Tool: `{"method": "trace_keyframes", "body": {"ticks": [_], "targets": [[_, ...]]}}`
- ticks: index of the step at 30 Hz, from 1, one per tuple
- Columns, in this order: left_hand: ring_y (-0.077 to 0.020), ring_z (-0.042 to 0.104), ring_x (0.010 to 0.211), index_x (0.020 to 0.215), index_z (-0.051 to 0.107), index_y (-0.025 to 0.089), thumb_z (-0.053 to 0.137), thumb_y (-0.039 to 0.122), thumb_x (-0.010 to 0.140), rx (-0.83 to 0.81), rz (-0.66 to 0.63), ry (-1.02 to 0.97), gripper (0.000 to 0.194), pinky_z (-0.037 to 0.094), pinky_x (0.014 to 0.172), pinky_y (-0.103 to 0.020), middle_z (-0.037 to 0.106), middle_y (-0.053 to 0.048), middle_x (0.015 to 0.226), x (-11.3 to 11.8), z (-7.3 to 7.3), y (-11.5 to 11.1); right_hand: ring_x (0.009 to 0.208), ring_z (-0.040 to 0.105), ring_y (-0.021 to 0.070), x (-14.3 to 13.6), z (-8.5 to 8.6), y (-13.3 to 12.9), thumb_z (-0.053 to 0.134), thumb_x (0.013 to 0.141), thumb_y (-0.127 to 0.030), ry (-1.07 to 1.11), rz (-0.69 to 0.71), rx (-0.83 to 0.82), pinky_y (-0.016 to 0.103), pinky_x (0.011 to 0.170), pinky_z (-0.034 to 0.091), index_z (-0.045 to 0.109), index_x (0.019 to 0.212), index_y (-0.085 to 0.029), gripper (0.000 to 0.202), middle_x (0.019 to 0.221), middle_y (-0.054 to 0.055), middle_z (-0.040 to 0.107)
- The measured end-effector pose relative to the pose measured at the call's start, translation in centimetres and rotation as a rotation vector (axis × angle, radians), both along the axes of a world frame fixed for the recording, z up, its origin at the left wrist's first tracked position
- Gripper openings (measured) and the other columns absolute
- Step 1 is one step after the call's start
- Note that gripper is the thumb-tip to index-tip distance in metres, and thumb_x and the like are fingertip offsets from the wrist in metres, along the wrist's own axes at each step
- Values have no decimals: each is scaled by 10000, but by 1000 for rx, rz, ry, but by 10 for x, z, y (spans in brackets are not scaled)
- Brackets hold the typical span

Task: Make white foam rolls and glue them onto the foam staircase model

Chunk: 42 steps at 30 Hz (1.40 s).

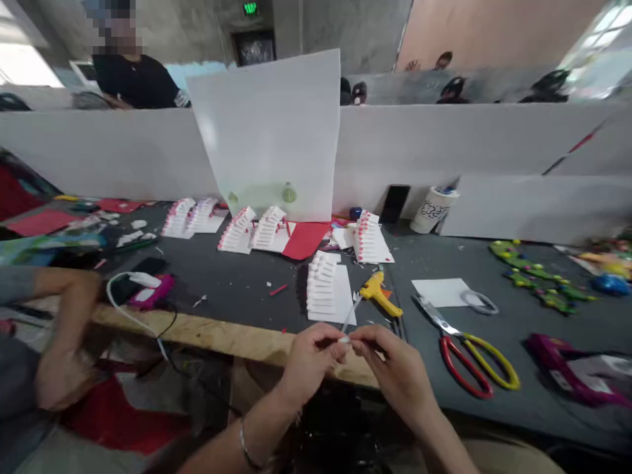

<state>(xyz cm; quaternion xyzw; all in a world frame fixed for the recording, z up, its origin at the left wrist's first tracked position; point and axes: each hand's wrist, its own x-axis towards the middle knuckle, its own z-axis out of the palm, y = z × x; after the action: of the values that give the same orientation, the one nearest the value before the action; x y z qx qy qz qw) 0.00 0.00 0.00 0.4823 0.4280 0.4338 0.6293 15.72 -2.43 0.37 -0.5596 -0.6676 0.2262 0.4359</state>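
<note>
Near the table's front edge, my left hand (312, 361) and my right hand (395, 368) meet fingertip to fingertip. Both pinch a small white piece (344, 340) between them; a thin pale strip (351, 315) rises from the fingers. Just beyond lies a white card (344, 296) with a stack of white paper strips (322, 286) on its left part. A yellow glue gun (381, 294) rests to the right of that card. Scissors (459, 339) with one red and one yellow handle lie open right of my right hand.
Cards with red-tipped strips (269, 227) stand farther back, beside red paper (305, 240). A patterned cup (430, 212) and a black phone (395, 203) are by the white partition (385, 145). A purple object (567, 375) lies far right. Another person's arm (69, 336) is at left.
</note>
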Motion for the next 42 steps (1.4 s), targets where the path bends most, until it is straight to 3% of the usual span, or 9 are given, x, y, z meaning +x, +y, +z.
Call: {"method": "trace_keyframes", "body": {"ticks": [8, 15, 19, 22, 27, 31, 33, 36, 42], "targets": [[-95, 572, 567, 714, 680, 141, 681, 279, 757, 104, 67, -8, 144, 481, 575, -212, 592, -1, 724, 2, -2, -3, 640, 655, 158, -12, 4, -9, 539, 876, -391, 44, -116, -74, 228, 589, 513, 683, 789, -224, 237, 742, 31, 707], [-107, 579, 619, 754, 704, 132, 748, 328, 698, -104, 201, -243, 208, 496, 621, -213, 650, -14, 677, 23, -13, -2, 625, 672, 169, -26, 0, -8, 592, 840, -421, 301, -212, -125, 258, 605, 549, 681, 820, -200, 238, 721, 42, 715], [-119, 602, 629, 837, 729, 133, 782, 325, 666, -125, 210, -227, 263, 520, 634, -231, 688, -36, 712, 28, -19, 1, 634, 674, 180, -23, -9, -4, 645, 796, -458, 514, -188, -205, 280, 612, 560, 670, 820, -185, 276, 706, 47, 713], [-146, 641, 716, 879, 745, 159, 744, 319, 717, 36, 194, -91, 228, 543, 653, -237, 698, -49, 811, 21, -18, 2, 634, 668, 178, -22, -9, -1, 682, 761, -474, 632, -164, -223, 291, 622, 562, 652, 790, -182, 295, 696, 41, 705], [-160, 664, 831, 1048, 721, 209, 621, 269, 847, 448, 40, 199, 233, 572, 695, -250, 676, -74, 974, 2, -8, 3, 586, 626, 152, -22, -5, 3, 706, 719, -511, 679, -165, -242, 268, 576, 533, 622, 730, -181, 341, 631, 21, 664], [-141, 659, 819, 1012, 720, 209, 581, 197, 880, 871, 41, 428, 192, 557, 756, -244, 693, -62, 891, -9, -4, 10, 527, 579, 126, -18, -2, 5, 713, 701, -528, 670, -107, -304, 241, 523, 493, 600, 683, -181, 365, 569, -6, 610], [-138, 657, 786, 950, 722, 197, 583, 198, 882, 963, 38, 458, 155, 550, 739, -235, 698, -56, 838, -11, -3, 14, 526, 583, 124, -16, 0, 5, 714, 704, -523, 692, -78, -336, 241, 527, 498, 603, 686, -180, 360, 567, -7, 613], [-131, 645, 710, 871, 718, 190, 601, 235, 874, 824, 37, 447, 126, 540, 684, -227, 693, -43, 785, -12, -1, 19, 567, 613, 134, -14, 1, 4, 675, 749, -518, 725, 3, -359, 256, 572, 524, 644, 748, -176, 343, 620, 13, 656], [-116, 612, 566, 790, 692, 144, 647, 344, 814, 233, -9, 204, 206, 526, 550, -217, 676, -33, 715, -6, 5, 17, 690, 658, 162, -17, -6, 1, 697, 743, -464, 631, -10, -260, 271, 657, 542, 681, 855, -189, 297, 787, 49, 722]]}}
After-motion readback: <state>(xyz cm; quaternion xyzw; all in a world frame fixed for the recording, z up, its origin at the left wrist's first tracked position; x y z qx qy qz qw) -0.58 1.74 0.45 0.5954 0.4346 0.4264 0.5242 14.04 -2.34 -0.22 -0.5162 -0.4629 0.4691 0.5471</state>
